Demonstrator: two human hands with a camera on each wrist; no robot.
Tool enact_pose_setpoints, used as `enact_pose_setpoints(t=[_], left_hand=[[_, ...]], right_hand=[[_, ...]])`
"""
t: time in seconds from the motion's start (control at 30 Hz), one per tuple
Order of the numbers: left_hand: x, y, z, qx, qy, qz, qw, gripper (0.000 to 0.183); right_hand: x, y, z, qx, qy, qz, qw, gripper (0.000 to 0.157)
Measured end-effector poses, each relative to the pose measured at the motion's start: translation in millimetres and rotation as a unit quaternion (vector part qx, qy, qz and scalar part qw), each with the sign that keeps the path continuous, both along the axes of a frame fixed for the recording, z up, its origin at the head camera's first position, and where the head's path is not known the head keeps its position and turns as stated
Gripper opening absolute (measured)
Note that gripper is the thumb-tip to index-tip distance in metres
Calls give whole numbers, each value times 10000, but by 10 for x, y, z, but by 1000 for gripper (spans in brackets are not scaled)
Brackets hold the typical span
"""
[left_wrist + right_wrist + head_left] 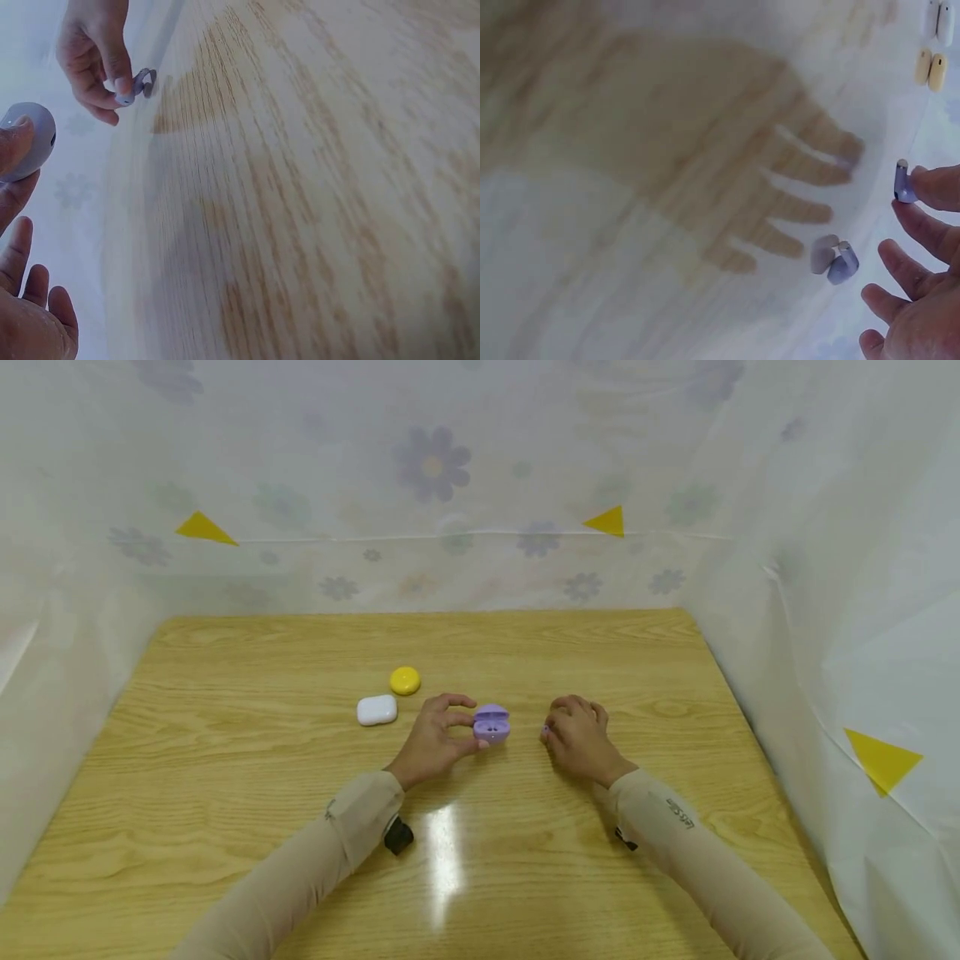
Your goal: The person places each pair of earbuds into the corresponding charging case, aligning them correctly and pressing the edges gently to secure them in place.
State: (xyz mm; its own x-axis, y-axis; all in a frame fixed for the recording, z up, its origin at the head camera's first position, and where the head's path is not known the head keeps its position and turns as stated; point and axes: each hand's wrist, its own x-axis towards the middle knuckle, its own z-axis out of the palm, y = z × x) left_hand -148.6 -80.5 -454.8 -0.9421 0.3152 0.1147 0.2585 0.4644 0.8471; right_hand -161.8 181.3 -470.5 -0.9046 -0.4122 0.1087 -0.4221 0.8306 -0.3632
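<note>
In the head view my left hand point(433, 742) grips a small purple earbud case point(492, 732) between thumb and fingers, its lid raised. The left wrist view catches only part of this case point(37, 142). To the right, my right hand point(579, 739) pinches a purple earbud point(904, 182) between thumb and index finger, above the table, while its other fingers spread loosely. A second purple earbud point(844, 264) lies on the table below those fingers. From the head, the right hand hides most of both earbuds.
A white earbud case point(377, 710) and a round yellow case point(405, 681) lie, both closed, left of my left hand on the wooden table point(262, 668). Flowered white sheeting point(480, 568) stands behind the table and along its sides.
</note>
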Motion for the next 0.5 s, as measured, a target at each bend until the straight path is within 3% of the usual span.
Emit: enact_pose_setpoints(t=[0.23,0.5], left_hand=[[2,4,-8,35,20,1,10000,22],[14,22,3,63,-79,-4,9999,23]], right_hand=[[9,-34,102,-471,538,95,9974,10],[10,-96,242,-1148,1447,309,9823,11]])
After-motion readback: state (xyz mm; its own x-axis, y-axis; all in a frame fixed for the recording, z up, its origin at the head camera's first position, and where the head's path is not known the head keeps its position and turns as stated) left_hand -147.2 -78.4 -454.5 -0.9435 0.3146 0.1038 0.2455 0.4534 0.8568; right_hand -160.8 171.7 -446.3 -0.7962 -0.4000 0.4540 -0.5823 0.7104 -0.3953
